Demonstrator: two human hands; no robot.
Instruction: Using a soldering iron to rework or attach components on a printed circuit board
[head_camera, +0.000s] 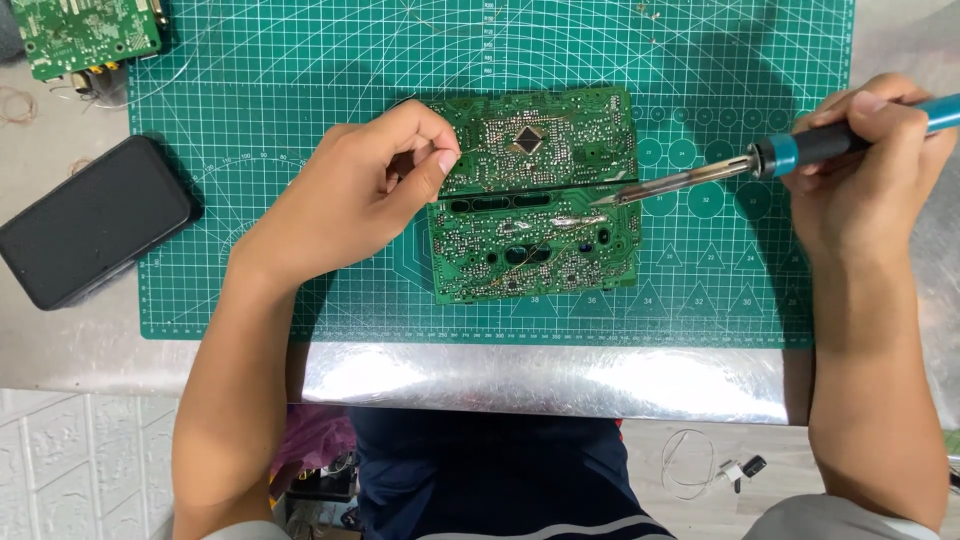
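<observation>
Dark-blue trousers (500, 480) of the seated person fill the bottom of the view, just below the shiny steel edge of the worktable (540, 380). On the table lies a green gridded cutting mat (300, 60), and at its middle a green rectangular circuit board (535, 190), solder side up, with a square black chip in its upper half.

The right hand (860, 170) is closed in a pen-like hold around the blue-and-black handle of a soldering iron (740, 168). The iron's long axis runs from the upper right down to the left, and its metal tip meets the board near the right edge, about halfway up, beside a bright patch of solder. The board therefore lies to the left of this hand, along the line of the iron.

The left hand (365, 185) rests at the board's left edge, thumb and forefinger pinched together. A thin wire seems to lead from the pinch, but it is too fine to tell for certain. Of the two hands the left is the nearer to the board, touching it; the right stays well off to the side and reaches it only through the iron.

A black rectangular case (90, 220) lies at the mat's left edge, and a second green circuit board (85, 35) sits in the upper left corner.
</observation>
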